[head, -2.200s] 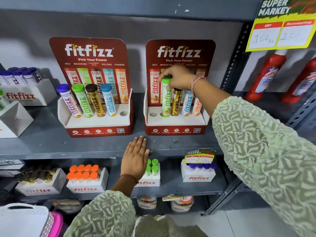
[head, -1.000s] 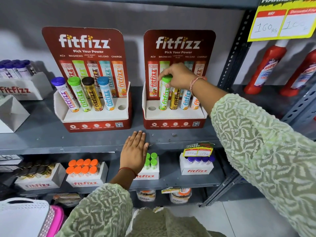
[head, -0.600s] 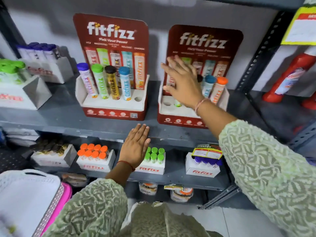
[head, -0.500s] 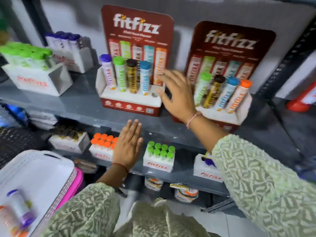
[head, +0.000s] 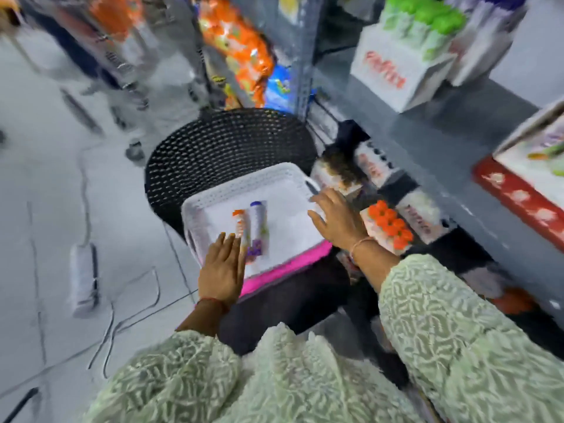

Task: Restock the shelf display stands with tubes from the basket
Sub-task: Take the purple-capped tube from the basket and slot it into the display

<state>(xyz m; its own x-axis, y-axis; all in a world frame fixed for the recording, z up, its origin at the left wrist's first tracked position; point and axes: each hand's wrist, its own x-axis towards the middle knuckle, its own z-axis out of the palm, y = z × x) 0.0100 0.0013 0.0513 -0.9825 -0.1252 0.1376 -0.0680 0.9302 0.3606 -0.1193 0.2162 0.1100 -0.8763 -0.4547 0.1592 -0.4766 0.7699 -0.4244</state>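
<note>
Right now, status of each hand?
Left hand: open, flat, empty, fingertips next to the tubes in the basket.
Right hand: open, empty, over the basket's right edge.

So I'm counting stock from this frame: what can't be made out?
- Tube labels: the two tubes in the white basket are motion-blurred, and the left hand covers their near ends.
- Red display stand: cut off by the right edge.
- Right hand: its fingertips are smeared.

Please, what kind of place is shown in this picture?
Probably a small shop aisle: grey metal shelving carries branded display boxes of tubes, and orange snack packets hang nearby.
</note>
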